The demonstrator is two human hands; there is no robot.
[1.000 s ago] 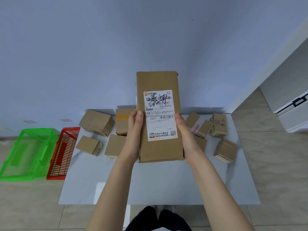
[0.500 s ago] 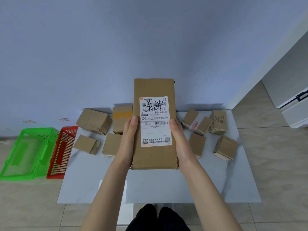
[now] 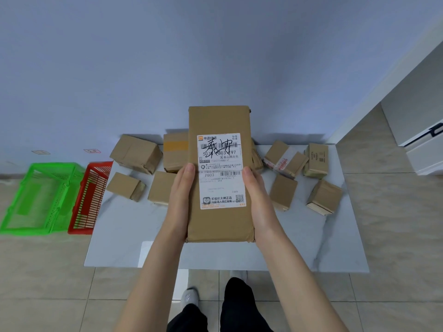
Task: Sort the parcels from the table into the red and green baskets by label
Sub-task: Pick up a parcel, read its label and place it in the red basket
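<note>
Tall parcel [image 3: 219, 221] was held upright between left hand [image 3: 181, 202] and right hand [image 3: 260, 202], each gripping one side edge.

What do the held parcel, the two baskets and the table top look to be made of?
The held parcel looks like brown matte cardboard, creased at its corners, and carries a white printed paper label. The green basket and red basket are likely moulded plastic, with bright colour and slotted walls. The table top is pale, smooth and grey-veined: marble or a marble-look surface, hard to tell which.
</note>
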